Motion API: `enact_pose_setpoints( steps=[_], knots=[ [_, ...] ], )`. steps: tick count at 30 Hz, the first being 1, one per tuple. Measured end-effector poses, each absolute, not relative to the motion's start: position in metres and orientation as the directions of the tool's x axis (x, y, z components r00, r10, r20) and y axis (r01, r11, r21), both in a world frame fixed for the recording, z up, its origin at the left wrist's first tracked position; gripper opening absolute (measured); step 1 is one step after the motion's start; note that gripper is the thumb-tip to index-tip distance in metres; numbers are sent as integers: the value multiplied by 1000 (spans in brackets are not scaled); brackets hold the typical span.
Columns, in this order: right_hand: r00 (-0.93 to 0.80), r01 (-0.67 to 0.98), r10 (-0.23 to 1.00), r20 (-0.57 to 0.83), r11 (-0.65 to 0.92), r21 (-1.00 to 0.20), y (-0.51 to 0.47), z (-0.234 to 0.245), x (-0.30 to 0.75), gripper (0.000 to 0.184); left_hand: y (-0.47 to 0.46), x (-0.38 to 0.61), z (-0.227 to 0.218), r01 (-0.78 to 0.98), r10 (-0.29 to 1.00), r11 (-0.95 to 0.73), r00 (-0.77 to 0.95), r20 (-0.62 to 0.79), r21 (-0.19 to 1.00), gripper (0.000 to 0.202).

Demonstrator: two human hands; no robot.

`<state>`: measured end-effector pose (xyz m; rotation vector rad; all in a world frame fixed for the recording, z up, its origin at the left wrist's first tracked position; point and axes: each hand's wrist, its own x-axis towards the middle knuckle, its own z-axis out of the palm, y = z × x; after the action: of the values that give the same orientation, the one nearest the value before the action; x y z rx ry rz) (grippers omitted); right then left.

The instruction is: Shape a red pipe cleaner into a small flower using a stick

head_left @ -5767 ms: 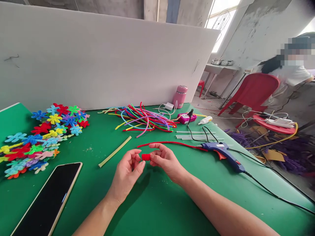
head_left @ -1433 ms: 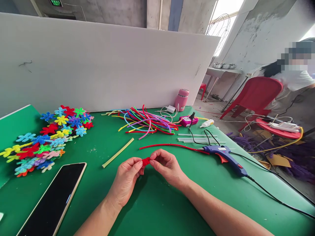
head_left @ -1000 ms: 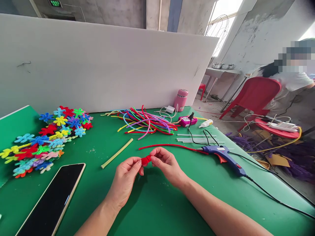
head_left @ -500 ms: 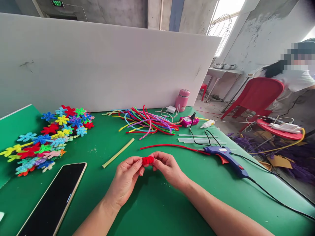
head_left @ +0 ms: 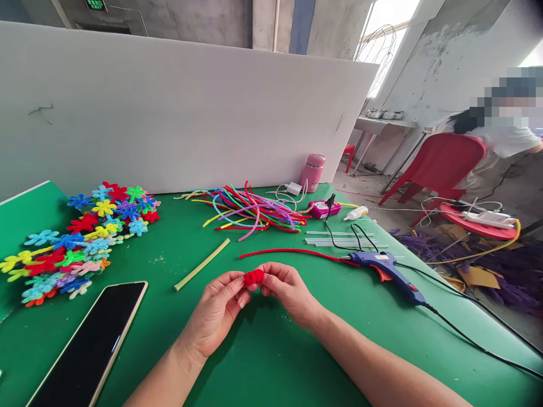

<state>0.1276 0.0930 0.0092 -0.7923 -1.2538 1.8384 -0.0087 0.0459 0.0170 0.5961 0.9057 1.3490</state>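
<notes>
Head view: above the green table (head_left: 271,362), left hand (head_left: 216,311) and right hand (head_left: 288,294) pinch a red fuzzy piece (head_left: 254,276) in their fingertips (head_left: 239,280). From it: flowers (head_left: 87,223) at nine o'clock, glue gun (head_left: 390,266) at three, white board (head_left: 182,113) at twelve, red chair (head_left: 445,158) at two.

A small piece (head_left: 253,276) is held between left hand (head_left: 217,311) and right hand (head_left: 289,291) above a table (head_left: 271,362).
Left of the left hand a phone (head_left: 91,339) is laid, with flowers (head_left: 68,242) heaped beyond; ahead of that hand a strip (head_left: 202,264) is placed. Beyond both hands a stem (head_left: 284,250) is stretched toward a glue gun (head_left: 386,267) set at the right. Farther off, a bundle (head_left: 254,209) is piled before a board (head_left: 190,113), with a flask (head_left: 313,172) stood right of it and glue sticks (head_left: 323,242) laid between bundle and gun.
</notes>
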Motion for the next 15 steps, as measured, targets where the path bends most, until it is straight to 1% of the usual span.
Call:
enact_pose_setpoints(
  steps=[4, 8, 11, 13, 15],
  knots=[
    [-523, -260, 847, -95, -265, -929, 93, 10, 127, 20, 45, -8, 17, -567, 978, 171, 2, -207, 806, 14],
    [-500, -257, 858, -118, -277, -926, 94, 9, 127, 18, 45, -7, 15, -468, 976, 159, -56, -209, 870, 15],
    [-472, -232, 873, -118, -252, -939, 95, 8, 127, 16, 44, -7, 14, -284, 975, 100, -164, -151, 954, 17],
    [-464, -225, 880, -100, -227, -948, 95, 8, 127, 15, 43, -7, 14, -91, 974, 37, -221, -56, 995, 20],
    [-464, -228, 881, -86, -213, -950, 95, 9, 127, 16, 42, -8, 14, 101, 970, -36, -236, 59, 994, 18]
  ],
)
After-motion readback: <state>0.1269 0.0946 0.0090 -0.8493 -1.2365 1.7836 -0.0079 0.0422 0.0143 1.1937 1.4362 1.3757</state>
